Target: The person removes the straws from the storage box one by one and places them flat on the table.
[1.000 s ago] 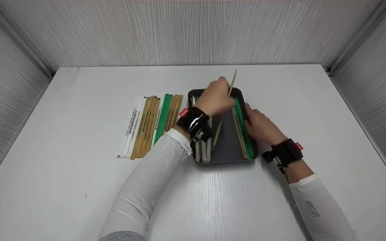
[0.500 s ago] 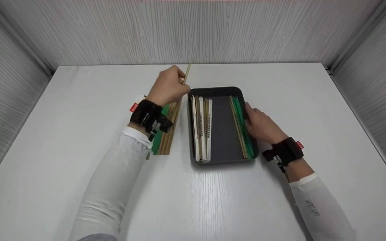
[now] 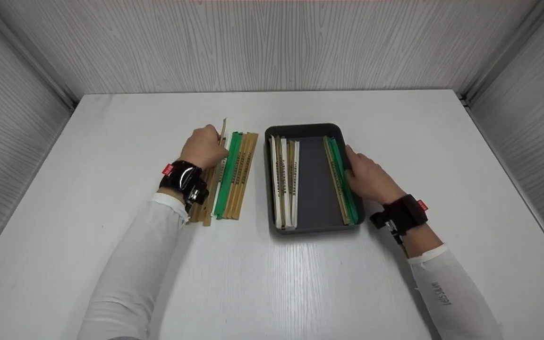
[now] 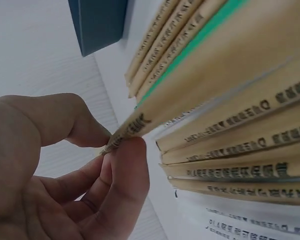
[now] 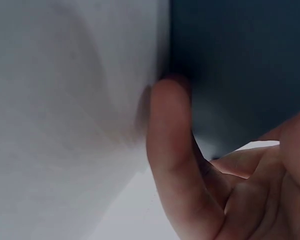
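My left hand [image 3: 203, 148] pinches a long, thin brown paper-wrapped stick [image 4: 190, 95] between thumb and finger, above the row on the table. That stick slants up past the fingers, and in the left wrist view its near part is blurred. Beneath lie more wrapped sticks side by side: brown ones [image 3: 241, 184], a green one [image 3: 227, 174] and white ones [image 4: 240, 217], partly hidden by the hand. My right hand [image 3: 371, 177] rests against the right outer wall of a dark grey tray [image 3: 319, 203], a finger [image 5: 172, 115] touching the wall.
Inside the tray, white and brown wrapped sticks [image 3: 285, 184] line the left side. Green and brown ones [image 3: 340, 182] lie along the right side, with bare tray floor between. A wood-grain panel [image 3: 272, 47] stands behind the white table [image 3: 272, 283].
My left hand has moved from over the tray leftward to the row on the table, then lower and nearer, with a brown wrapped stick in its pinch. The right hand stays at the tray.
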Available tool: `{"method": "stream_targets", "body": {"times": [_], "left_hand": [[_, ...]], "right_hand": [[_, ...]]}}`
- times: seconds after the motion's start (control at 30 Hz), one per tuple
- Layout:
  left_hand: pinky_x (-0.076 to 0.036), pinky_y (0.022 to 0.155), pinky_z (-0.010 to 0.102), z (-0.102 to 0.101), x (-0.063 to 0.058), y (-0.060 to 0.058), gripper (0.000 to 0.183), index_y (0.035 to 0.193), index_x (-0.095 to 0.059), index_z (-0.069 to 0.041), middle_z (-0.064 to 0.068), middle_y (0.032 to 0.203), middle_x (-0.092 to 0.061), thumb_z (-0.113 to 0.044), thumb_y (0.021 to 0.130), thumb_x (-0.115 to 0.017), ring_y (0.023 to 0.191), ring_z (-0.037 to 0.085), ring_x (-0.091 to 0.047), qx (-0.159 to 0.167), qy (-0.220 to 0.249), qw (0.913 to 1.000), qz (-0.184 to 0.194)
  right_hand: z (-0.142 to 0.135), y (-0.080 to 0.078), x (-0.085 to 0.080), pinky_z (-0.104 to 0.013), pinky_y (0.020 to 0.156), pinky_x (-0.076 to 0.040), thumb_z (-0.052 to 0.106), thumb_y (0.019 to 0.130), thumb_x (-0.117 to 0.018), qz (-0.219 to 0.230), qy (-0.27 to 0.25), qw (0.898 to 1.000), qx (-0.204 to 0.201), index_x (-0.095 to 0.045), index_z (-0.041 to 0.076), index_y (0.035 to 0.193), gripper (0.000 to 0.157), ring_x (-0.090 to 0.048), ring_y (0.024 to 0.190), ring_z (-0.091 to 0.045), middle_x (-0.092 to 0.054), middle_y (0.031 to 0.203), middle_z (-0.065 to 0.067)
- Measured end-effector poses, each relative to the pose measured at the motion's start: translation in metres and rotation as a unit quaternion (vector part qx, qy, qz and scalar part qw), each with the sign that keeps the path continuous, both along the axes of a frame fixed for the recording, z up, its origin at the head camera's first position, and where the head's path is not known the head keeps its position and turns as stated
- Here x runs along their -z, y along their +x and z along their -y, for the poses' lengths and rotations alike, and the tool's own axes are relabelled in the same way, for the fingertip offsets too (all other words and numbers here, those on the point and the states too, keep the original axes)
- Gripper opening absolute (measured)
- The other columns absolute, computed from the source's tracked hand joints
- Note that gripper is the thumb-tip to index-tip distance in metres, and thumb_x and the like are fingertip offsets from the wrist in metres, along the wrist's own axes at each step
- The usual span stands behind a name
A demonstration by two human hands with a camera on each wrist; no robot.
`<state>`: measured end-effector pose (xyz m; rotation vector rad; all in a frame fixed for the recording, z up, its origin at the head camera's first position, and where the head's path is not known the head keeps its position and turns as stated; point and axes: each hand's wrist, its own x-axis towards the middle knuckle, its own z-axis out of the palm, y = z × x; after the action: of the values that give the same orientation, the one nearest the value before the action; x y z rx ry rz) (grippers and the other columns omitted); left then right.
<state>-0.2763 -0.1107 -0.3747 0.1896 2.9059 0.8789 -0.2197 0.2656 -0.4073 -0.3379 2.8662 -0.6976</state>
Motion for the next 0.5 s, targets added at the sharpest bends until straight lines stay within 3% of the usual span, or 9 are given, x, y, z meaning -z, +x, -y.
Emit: {"method": "stream_targets", "body": {"times": [0.2, 0.5], "left_hand": [[-0.044, 0.05, 0.034, 0.0, 0.017, -0.001, 0.007, 0.093, -0.056, 0.001, 0.011, 0.08, -0.055, 0.003, 0.086, -0.058, 0.067, 0.025, -0.053, -0.001, -0.022, 0.9998, 0.002], [-0.045, 0.05, 0.036, -0.007, 0.032, -0.001, 0.013, 0.083, -0.053, -0.004, 0.009, 0.082, -0.053, 0.008, 0.085, -0.058, 0.066, 0.025, -0.053, 0.005, -0.043, 0.999, -0.006]], "right_hand": [[0.0, -0.001, 0.0, -0.054, 0.094, -0.052, 0.01, 0.108, -0.04, -0.004, 0.004, 1.0, 0.003, -0.012, -0.007, 0.162, 0.063, -0.06, 0.11, -0.04, -0.049, 0.143, -0.035], [-0.004, -0.001, 0.002, -0.056, 0.101, -0.049, 0.01, 0.108, -0.039, -0.004, -0.006, 1.0, 0.001, -0.012, -0.007, 0.162, 0.063, -0.058, 0.118, -0.041, -0.046, 0.148, -0.036]]}}
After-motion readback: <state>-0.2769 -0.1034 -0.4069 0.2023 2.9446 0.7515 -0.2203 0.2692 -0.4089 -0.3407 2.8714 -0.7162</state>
